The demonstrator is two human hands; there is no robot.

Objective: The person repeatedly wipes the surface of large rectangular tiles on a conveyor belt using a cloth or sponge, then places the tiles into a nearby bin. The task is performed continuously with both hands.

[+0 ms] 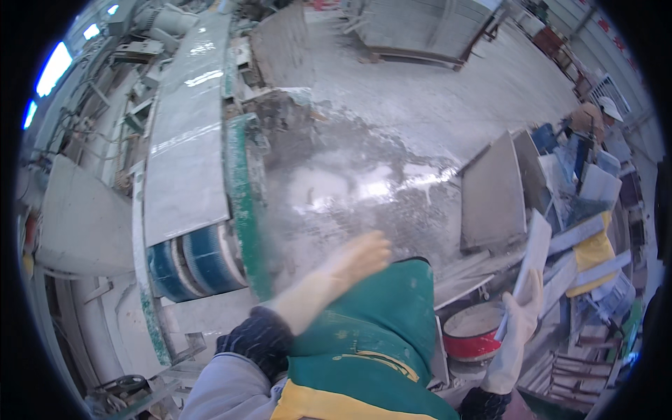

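Note:
My right hand (523,308), in a pale rubber glove, grips the lower end of a long, narrow white strip of board or stone (535,241). The strip stands tilted upright, with its lower part beside a red-sided round tub (473,330). My left hand (365,253), gloved too, reaches over the wet floor in front of my green apron (378,315). Motion blurs its fingers, and I make out nothing in it. Left of that arm runs a conveyor with a large grey slab (189,133) above its blue roller (199,260).
The conveyor's green side rail (242,196) runs along my left. Grey slabs (493,192) lean at the right, near a pile of white offcuts and a yellow piece (589,253). Another person (588,120) bends beyond the pile. A large crate-like block (423,31) stands far ahead.

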